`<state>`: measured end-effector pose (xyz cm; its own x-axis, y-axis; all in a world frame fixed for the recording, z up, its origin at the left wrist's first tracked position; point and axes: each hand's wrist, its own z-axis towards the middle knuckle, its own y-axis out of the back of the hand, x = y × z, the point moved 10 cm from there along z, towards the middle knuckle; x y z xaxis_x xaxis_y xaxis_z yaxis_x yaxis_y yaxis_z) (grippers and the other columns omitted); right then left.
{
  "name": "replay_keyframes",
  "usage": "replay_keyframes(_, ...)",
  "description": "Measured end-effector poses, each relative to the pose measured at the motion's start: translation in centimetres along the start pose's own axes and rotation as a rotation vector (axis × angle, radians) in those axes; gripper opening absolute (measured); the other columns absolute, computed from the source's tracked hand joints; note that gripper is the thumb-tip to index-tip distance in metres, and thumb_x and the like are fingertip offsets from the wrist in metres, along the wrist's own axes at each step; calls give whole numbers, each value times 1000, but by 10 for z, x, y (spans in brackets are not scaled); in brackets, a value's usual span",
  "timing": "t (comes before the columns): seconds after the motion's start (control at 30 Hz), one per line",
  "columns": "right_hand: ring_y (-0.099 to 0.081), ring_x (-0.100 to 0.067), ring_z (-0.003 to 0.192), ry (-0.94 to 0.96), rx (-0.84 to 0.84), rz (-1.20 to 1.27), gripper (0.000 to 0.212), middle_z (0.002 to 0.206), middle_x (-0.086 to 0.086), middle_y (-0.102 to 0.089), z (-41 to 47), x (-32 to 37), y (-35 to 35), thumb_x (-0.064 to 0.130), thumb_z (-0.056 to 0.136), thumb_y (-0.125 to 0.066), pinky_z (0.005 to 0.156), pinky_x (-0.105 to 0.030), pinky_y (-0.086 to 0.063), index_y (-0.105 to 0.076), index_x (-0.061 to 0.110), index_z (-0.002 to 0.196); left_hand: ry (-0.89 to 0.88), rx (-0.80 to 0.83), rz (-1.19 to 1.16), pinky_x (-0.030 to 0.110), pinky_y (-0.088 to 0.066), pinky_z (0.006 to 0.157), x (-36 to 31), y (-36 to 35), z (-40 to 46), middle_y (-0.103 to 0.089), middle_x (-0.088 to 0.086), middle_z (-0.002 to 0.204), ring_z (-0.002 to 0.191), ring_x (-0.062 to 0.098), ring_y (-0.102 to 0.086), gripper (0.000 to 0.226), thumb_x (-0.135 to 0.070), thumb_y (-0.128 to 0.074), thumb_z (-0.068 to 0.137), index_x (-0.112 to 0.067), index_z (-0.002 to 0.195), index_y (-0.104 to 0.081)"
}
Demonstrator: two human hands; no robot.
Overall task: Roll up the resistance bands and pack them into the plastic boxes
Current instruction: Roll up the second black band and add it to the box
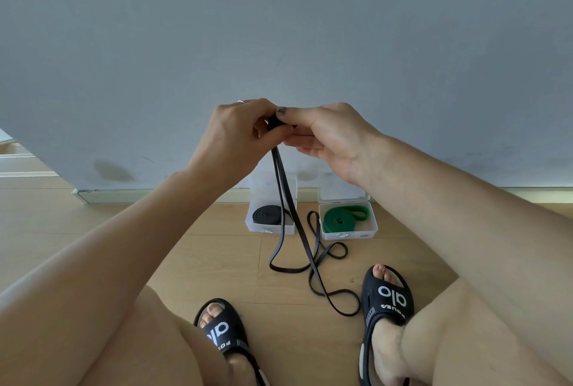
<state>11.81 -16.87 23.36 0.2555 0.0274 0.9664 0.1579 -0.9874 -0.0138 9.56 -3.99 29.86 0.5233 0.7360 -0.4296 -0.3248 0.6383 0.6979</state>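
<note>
Both hands are raised in front of the grey wall, meeting at chest height. My left hand and right hand each pinch the start of a small roll at the top end of the thin black resistance band, thumbs and fingers curled round it (the roll itself is mostly hidden between the fingertips). A ring shows on the left hand.

From the pinch the band hangs down as two strands side by side, then loops loosely over the wooden floor, ending in a curl just beside my right sandal. The left sandal sits nearer to me, apart from the band.

Against the base of the wall stand two clear plastic boxes, lids open and leaning back. The left box holds a coiled black band; the hanging strands cross in front of it. The right box holds a coiled green band. The boxes are near each other, not touching.
</note>
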Motion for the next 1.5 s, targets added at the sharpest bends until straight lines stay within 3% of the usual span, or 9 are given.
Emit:
replay_keyframes(0.27, -70, -23, 105, 52, -47, -185, 34, 118, -13, -71, -4, 4, -5, 26, 81, -84, 96, -47, -59, -63, 10, 104, -119, 57, 96, 32, -44, 59, -6, -4, 0, -63, 5, 71, 62, 21, -54, 12, -16, -67, 93, -5, 90, -71)
replay_keyframes(0.37, -71, -29, 104, 89, -114, -218, 33, 103, -11, -72, -5, 6, -4, 25, 76, -87, 97, -53, -57, -59, 15, 90, -148, 63, 111, 38, -46, 57, -9, -5, -2, -60, 3, 70, 60, 21, -52, 6, -11, -69, 88, -6, 86, -70)
replay_keyframes(0.5, -76, -26, 93, 101, -90, -161, 23, 84, -7, -74, -3, 12, 0, 19, 78, -86, 99, -45, -57, -65, 12, 83, -54, 6, 61, 28, -49, 66, -4, 2, -2, -65, -1, 72, 65, 13, -55, 8, -13, -78, 82, -10, 87, -73)
replay_keyframes(0.7, -78, -25, 94, 19, 48, -25, 28, 100, -16, -79, -1, 4, -3, 29, 95, -73, 98, -39, -59, -75, 2, 103, 142, 23, -99, 26, -50, 72, 15, 2, -3, -70, 1, 77, 73, 13, -62, 8, -20, -77, 87, -13, 90, -74)
replay_keyframes(0.8, -77, -23, 97, 1, 80, -80, 26, 104, -12, -79, -1, 0, -8, 30, 95, -72, 99, -42, -58, -73, 5, 103, 74, 63, -19, 13, -40, 63, 10, -3, -4, -62, -5, 68, 66, 3, -54, 13, -19, -76, 88, -9, 82, -69)
replay_keyframes(0.97, -71, -19, 93, 61, -37, -203, 38, 109, -12, -74, -2, 1, -3, 29, 81, -85, 93, -43, -61, -66, 7, 106, -38, 52, 77, 20, -40, 60, 2, -2, -2, -61, 0, 67, 62, 14, -51, 16, -21, -71, 93, -8, 84, -70)
replay_keyframes(1.17, -73, -18, 80, 54, -51, -32, 26, 98, -15, -79, 0, 3, -2, 21, 86, -79, 92, -37, -62, -76, 0, 101, 62, -29, 19, 6, -38, 64, 3, 7, -1, -60, -19, 69, 69, 8, -59, 5, -18, -76, 87, -13, 87, -75)
replay_keyframes(1.33, -77, -26, 93, 4, 34, 111, 24, 104, -16, -79, 2, 0, -9, 24, 95, -70, 96, -38, -60, -77, 6, 109, 124, 2, -36, 10, -39, 61, 11, 2, -2, -60, -16, 71, 66, 9, -57, 3, -18, -73, 90, -15, 87, -73)
replay_keyframes(1.5, -75, -22, 96, -8, 31, -126, 28, 99, -10, -76, 1, -2, -8, 31, 89, -73, 97, -44, -59, -69, 9, 105, -30, 66, 98, 26, -39, 60, 2, -6, -3, -55, -3, 70, 62, 15, -48, 13, -15, -66, 95, -7, 85, -68)
